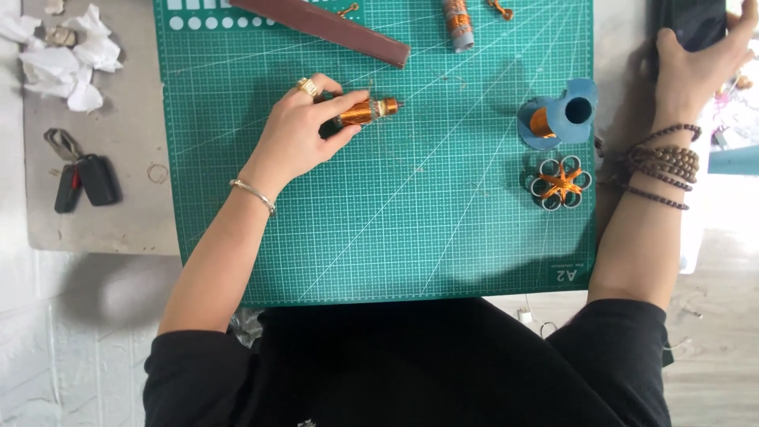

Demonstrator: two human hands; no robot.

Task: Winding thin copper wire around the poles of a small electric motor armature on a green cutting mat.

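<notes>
Your left hand [296, 134] pinches the copper coil [365, 111] between thumb and forefinger, low on the green mat [395, 237] near its middle. Keep that grip closed and light so the winding doesn't slip. Your right hand [696, 63] reaches far off the mat, fingers wrapped round a dark phone [692, 20], wrist bent outward.

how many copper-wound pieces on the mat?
4: one in the left hand, a coil; one at the top edge; blue spool; ring cluster. Others may lie out of frame.
</notes>
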